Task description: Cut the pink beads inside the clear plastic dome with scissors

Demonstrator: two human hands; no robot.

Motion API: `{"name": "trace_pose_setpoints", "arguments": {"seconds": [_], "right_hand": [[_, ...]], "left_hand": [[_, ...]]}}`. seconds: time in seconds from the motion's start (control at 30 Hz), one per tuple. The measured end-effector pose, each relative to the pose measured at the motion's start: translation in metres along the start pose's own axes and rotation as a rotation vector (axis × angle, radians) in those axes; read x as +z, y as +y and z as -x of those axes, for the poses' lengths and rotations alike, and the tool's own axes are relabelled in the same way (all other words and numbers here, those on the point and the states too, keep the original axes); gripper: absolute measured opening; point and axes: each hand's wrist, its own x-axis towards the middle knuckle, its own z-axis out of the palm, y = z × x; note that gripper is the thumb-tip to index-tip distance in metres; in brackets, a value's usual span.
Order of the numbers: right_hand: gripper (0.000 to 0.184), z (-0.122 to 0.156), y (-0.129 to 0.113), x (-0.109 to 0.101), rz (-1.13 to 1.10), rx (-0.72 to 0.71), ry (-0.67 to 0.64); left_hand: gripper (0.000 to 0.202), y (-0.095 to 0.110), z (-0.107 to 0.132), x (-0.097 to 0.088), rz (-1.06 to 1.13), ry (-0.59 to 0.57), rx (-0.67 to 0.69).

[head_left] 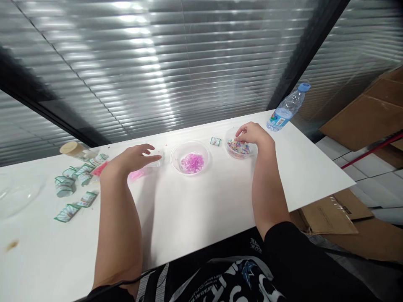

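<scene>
Scraps of lettering at the bottom of the frame; little else legible.
On the black-and-white patterned garment (234, 282), bottom centre, small slanted capitals in which "IN MY" can be made out, the words around it too small to be sure of; just right of that, white capitals on dark cloth (255, 246), unclear; upper right, a bottle (288, 108) whose blue label (279, 119) shows a barcode, its digits unreadable; at left, print on green-and-white packets (67, 212), too blurred to read.
</scene>
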Motion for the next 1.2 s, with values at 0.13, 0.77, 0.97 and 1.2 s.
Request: {"name": "trace_pose_setpoints", "arguments": {"seconds": [0.13,0.77,0.97,1.2], "right_hand": [[0.012,-0.0004,0.0010,0.0007,-0.009,-0.014,0.010],[0.009,0.0004,0.0027,-0.0002,-0.048,-0.039,0.072],[0.010,0.0003,0.0032,0.0005,-0.070,-0.014,0.054],[0.013,-0.0024,0.0059,0.0017,-0.081,-0.037,0.073]], "left_hand": [[0.076,-0.0007,-0.0009,0.0001,0.003,0.006,0.007],[0.074,0.0021,0.0011,-0.0006,-0.004,0.011,-0.016],[0.078,0.0010,0.0008,-0.0002,0.017,0.008,-0.006],[0.077,0.0011,0.0015,-0.0007,0.010,-0.004,-0.005]]}}
